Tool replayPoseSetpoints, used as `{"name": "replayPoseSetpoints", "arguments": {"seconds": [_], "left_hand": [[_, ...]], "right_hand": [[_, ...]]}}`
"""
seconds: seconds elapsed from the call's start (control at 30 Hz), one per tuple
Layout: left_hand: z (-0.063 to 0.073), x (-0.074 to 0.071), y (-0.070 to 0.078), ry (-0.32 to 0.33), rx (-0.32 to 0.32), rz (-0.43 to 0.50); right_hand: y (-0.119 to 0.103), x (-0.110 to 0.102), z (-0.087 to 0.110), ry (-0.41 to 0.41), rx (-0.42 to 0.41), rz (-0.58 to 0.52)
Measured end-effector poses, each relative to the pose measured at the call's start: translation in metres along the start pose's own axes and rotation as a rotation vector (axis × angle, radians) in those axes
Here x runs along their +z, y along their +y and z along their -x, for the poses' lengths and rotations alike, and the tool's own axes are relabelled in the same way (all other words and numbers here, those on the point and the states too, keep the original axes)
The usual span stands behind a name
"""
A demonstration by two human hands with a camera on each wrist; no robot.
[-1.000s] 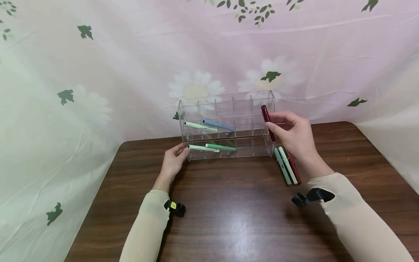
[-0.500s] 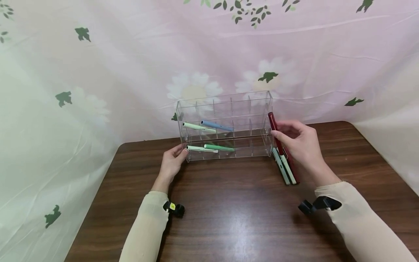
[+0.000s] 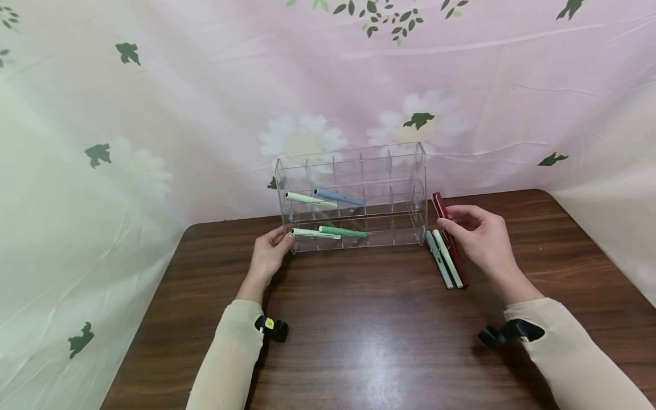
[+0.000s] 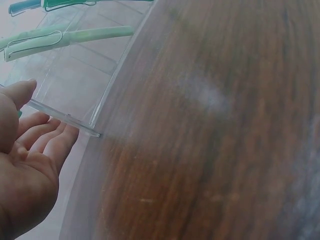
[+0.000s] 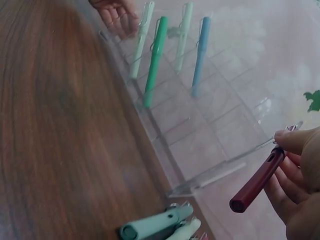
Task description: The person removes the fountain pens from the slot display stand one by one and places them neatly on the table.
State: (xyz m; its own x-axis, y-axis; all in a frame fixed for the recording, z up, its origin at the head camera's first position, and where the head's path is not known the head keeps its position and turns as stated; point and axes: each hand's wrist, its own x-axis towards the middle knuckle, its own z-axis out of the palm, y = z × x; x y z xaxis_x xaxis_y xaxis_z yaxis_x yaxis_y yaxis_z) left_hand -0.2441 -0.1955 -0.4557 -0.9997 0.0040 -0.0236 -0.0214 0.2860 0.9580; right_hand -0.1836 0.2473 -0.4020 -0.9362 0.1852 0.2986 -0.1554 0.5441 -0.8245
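A clear acrylic pen rack [image 3: 392, 228] stands at the table's back, its compartments in two tiers. My left hand [image 3: 270, 253] grips its left side panel, thumb and fingers on opposite faces. Between thumb and fingers my right hand [image 3: 482, 236] pinches a dark red pen [image 5: 257, 182], tilted and just right of the rack. A pale green pen [image 3: 307, 198] and a blue pen [image 3: 338, 197] lie in the upper tier. The lower tier holds another pale green pen [image 5: 142, 40] and a bright green pen [image 5: 156, 62].
On the table by the rack's right end lie a grey-green pen [image 3: 439, 261], a pale green pen [image 3: 449, 261] and a partly hidden dark red pen [image 3: 458, 265]. Behind the brown wooden table [image 3: 359, 319] hangs a floral cloth [image 3: 215, 114].
Holding the dark red pen, my right hand has moved right and lower, from the rack's right end to above the loose pens. The left hand keeps its hold on the rack.
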Motion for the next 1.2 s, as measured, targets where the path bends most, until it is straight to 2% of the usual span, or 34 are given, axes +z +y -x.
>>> {"name": "replayPoseSetpoints", "arguments": {"seconds": [0.3, 0.77, 1.2], "left_hand": [[-0.001, 0.0, 0.0, -0.003, -0.003, -0.009], [0.0, 0.0, 0.001, -0.004, -0.004, -0.007], [0.001, 0.0, 0.001, -0.003, -0.008, -0.006]], "right_hand": [[0.022, -0.006, 0.005, -0.012, 0.016, 0.089], [0.046, -0.011, 0.011, -0.085, 0.112, 0.265], [0.064, -0.013, 0.01, -0.133, 0.155, 0.355]]}}
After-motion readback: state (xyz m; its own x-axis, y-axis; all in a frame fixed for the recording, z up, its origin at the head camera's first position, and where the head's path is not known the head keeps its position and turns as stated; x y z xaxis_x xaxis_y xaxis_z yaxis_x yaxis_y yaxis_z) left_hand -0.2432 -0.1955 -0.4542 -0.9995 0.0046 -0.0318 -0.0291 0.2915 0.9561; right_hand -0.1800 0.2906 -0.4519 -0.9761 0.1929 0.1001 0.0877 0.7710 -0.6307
